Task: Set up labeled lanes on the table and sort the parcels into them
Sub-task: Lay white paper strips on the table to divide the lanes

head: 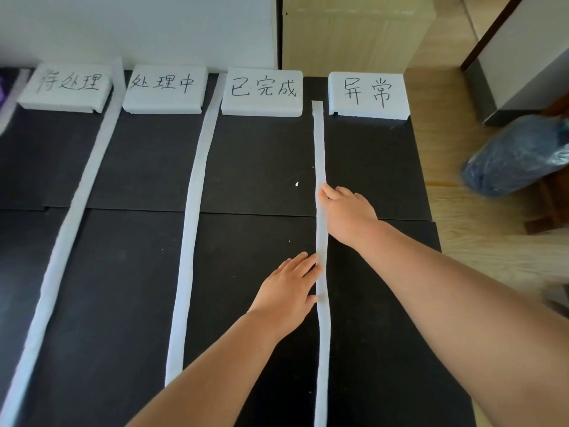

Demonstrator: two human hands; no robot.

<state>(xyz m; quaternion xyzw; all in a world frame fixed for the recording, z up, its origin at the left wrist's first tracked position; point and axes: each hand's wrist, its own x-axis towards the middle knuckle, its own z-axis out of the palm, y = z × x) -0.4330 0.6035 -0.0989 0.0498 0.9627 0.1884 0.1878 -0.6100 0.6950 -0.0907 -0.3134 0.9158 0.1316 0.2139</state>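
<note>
Several white foam label blocks with handwritten characters stand along the far edge of the black table (261, 167): first block (66, 87), second block (164, 89), third block (261, 92), fourth block (368, 95). White strips divide the table into lanes: left strip (70, 217), middle strip (192, 217), right strip (320, 149). My left hand (289, 288) lies flat with its fingertips on the right strip. My right hand (348, 211) presses the same strip farther away. No parcels are in view.
A blue plastic-wrapped bundle (520, 155) lies on the wooden floor to the right of the table. A pale wooden cabinet (354, 35) stands behind the table's far right corner. A white wall runs behind the labels.
</note>
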